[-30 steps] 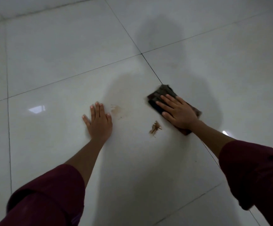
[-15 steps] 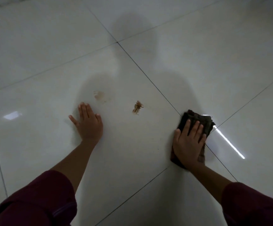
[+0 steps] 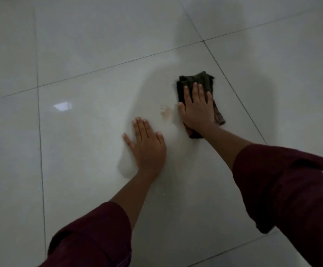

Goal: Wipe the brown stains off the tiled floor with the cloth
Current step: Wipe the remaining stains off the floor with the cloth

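Because the cloth [image 3: 195,81] is a soft, folded dark rag, it will likely handle as a light, limp pad that bunches if pushed from one edge, so the best hold is a flat palm over its middle. That is how the right hand [image 3: 197,110] lies now: fingers straight and spread, pressing the cloth to the tiled floor [image 3: 79,54], nothing clenched. The cloth sits on the same large tile as both hands, towards that tile's far right corner, near the grout line on the right. Just left of the thumb a faint brown stain [image 3: 166,112] shows; in the dim light it seems smeared thin. The left hand [image 3: 147,145] rests flat and empty on the glossy floor, which looks slippery where damp.
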